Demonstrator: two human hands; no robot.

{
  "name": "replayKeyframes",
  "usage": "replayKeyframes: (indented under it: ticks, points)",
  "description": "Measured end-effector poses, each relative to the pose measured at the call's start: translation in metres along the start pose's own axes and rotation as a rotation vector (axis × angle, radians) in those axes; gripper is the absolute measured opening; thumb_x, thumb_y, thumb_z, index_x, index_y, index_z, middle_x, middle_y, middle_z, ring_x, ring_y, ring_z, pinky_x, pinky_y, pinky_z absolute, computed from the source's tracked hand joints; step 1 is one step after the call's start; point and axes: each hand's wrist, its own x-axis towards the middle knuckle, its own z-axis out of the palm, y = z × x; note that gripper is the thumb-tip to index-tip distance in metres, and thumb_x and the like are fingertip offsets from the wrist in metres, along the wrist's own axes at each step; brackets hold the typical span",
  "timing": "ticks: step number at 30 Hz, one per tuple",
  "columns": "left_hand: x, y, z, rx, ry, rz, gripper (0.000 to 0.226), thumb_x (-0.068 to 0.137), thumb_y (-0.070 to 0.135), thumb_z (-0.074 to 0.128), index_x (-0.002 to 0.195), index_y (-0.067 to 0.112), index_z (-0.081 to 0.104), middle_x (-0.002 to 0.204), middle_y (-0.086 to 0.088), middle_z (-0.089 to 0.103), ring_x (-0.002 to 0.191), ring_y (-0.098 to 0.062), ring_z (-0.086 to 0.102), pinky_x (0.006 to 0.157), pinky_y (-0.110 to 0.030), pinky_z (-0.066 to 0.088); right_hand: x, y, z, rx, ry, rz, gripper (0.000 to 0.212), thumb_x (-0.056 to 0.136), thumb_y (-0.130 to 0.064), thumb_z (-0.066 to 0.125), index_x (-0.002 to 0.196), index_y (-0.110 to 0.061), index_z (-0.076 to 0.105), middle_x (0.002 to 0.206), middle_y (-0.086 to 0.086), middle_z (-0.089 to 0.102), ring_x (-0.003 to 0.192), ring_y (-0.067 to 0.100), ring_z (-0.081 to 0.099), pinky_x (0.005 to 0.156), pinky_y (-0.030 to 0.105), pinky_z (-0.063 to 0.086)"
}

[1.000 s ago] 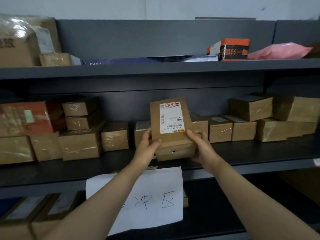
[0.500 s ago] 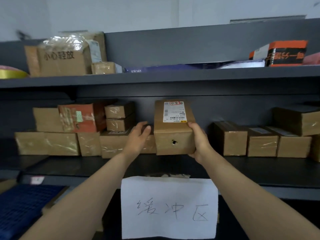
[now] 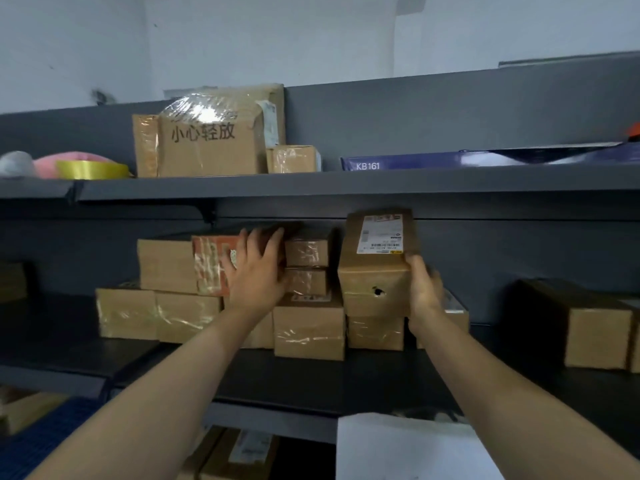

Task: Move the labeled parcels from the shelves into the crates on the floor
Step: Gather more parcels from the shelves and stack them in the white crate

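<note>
While the right hand (image 3: 424,292) grips a labeled parcel (image 3: 377,261) above the middle shelf (image 3: 346,382), the left hand (image 3: 258,268) spreads wide, fingers against an orange-taped box (image 3: 207,265).

I see a brown parcel (image 3: 377,271) with a white label on top and a hole in front. My right hand (image 3: 424,289) holds it above the shelved cartons (image 3: 308,327).

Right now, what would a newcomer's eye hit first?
The labeled parcel, hole in its front, is held up mid-frame by the right hand. The left hand spreads over the orange-taped box on the middle shelf. Above, a plastic-wrapped carton with handwritten characters sits on the top shelf.
</note>
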Motion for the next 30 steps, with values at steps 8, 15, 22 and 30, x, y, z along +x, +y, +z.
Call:
replayKeyframes:
  ticks: [8, 15, 22, 30]
  points:
    - [0.027, -0.030, 0.011, 0.016, 0.032, -0.045, 0.063, 0.081, 0.042, 0.061, 0.135, 0.020, 0.039, 0.140, -0.006, 0.039, 0.137, -0.028, 0.023, 0.109, -0.061, 0.015, 0.003, 0.016, 0.019, 0.028, 0.145, -0.042, 0.035, 0.084, -0.053, 0.053, 0.103, -0.024, 0.055, 0.103, 0.004, 0.061, 0.102, 0.027, 0.056, 0.099, 0.050, 0.043]
    - [0.010, -0.033, 0.026, -0.075, 0.301, 0.047, 0.038, 0.090, 0.042, 0.043, 0.114, 0.019, 0.061, 0.117, -0.007, 0.060, 0.120, -0.031, 0.046, 0.093, -0.058, 0.027, -0.001, 0.016, 0.023, 0.007, 0.170, -0.085, 0.039, 0.082, -0.057, 0.050, 0.102, -0.024, 0.054, 0.102, 0.004, 0.062, 0.101, 0.027, 0.057, 0.098, 0.052, 0.044]
    - [0.021, -0.034, -0.004, -0.286, 0.253, -0.235, 0.026, 0.094, 0.037, 0.048, 0.102, 0.023, 0.069, 0.117, 0.002, 0.061, 0.118, -0.022, 0.041, 0.090, -0.040, 0.020, -0.014, 0.015, 0.021, 0.043, 0.144, -0.120, 0.037, 0.085, -0.054, 0.050, 0.107, -0.025, 0.048, 0.109, 0.005, 0.057, 0.107, 0.027, 0.055, 0.100, 0.053, 0.042]
    - [0.025, -0.031, -0.025, -0.503, -0.012, -0.656, 0.075, 0.079, 0.054, 0.062, 0.142, 0.031, 0.030, 0.158, -0.004, -0.003, 0.144, -0.031, -0.001, 0.110, -0.061, 0.007, -0.034, 0.012, 0.003, 0.080, 0.090, -0.114, 0.057, 0.069, -0.065, 0.052, 0.111, -0.026, 0.054, 0.108, 0.003, 0.063, 0.101, 0.026, 0.059, 0.094, 0.048, 0.047]
